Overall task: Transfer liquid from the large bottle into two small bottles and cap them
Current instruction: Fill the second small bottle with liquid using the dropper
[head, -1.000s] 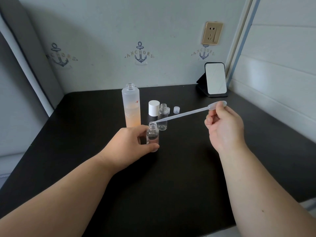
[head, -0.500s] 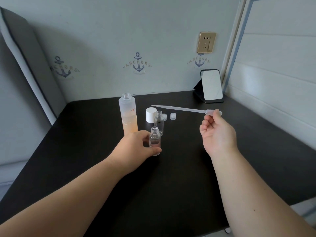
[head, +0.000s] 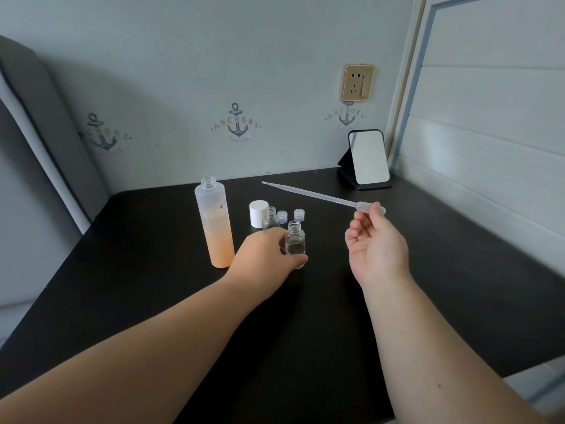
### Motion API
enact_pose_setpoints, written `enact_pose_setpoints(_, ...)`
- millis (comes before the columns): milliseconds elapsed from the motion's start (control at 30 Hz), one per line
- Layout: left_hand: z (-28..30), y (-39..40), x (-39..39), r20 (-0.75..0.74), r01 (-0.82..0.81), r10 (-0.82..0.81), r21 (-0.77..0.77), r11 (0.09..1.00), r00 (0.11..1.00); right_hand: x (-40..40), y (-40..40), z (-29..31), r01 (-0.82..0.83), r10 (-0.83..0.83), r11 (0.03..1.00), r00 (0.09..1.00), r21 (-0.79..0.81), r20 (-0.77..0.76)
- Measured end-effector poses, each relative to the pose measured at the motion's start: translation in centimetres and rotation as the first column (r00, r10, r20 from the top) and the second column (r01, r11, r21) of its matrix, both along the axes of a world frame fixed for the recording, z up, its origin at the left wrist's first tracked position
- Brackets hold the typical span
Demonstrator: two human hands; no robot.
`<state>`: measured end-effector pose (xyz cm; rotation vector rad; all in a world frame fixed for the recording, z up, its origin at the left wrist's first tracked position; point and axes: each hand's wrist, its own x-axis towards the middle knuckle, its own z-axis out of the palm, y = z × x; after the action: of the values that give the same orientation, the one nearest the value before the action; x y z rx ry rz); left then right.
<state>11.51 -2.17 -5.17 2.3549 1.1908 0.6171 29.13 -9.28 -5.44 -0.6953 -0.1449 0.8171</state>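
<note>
At the surface's [head: 458,286] centre, the left hand [head: 263,255] gripped the vial [head: 295,243], the right hand [head: 377,243] pinched the pipette [head: 308,195]; its tip should swing toward the bottle's [head: 214,221] mouth at ten o'clock.

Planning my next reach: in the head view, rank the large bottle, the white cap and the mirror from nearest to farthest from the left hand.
1. Large bottle: just left of the left hand.
2. White cap: behind the hand, mid-table.
3. Mirror: far right, against the wall.
</note>
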Motion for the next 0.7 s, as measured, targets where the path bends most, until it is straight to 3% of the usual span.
enact_pose_setpoints(700,-0.5,0.8,5.5,-0.089,-0.110,0.111,0.015,0.994,0.990,0.5,0.5,-0.6,0.020,-0.019,1.000,0.998,0.018,-0.056)
